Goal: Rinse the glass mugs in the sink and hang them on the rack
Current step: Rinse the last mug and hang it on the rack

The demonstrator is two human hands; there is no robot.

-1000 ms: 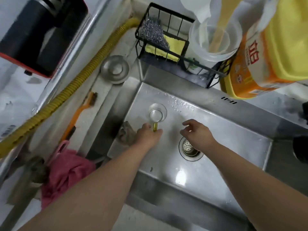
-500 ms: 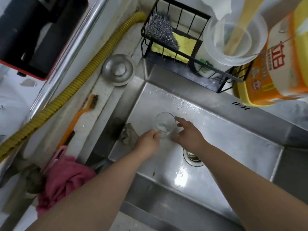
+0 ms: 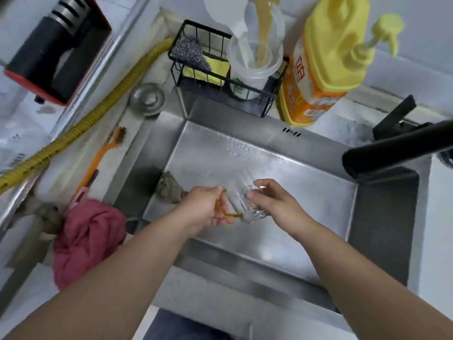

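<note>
1. Head view, left of the sink (image 3: 382, 217): a pink cloth (image 3: 85, 239) and an orange brush (image 3: 98, 163) lie on the counter.
2. Over the sink's basin, the left hand (image 3: 203, 209) pinches the amber handle of a glass mug (image 3: 242, 200), held tilted above the bottom.
3. The right hand (image 3: 274, 202) wraps its fingers around the mug's body.
4. At the sink's right edge, the black faucet (image 3: 392, 153) shows no running water; rinsing seems unfinished, and no hanging rack is visible.

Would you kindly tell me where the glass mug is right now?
In the head view, the glass mug is held over the middle of the sink, tilted, between the left hand on its amber handle and the right hand.
</note>
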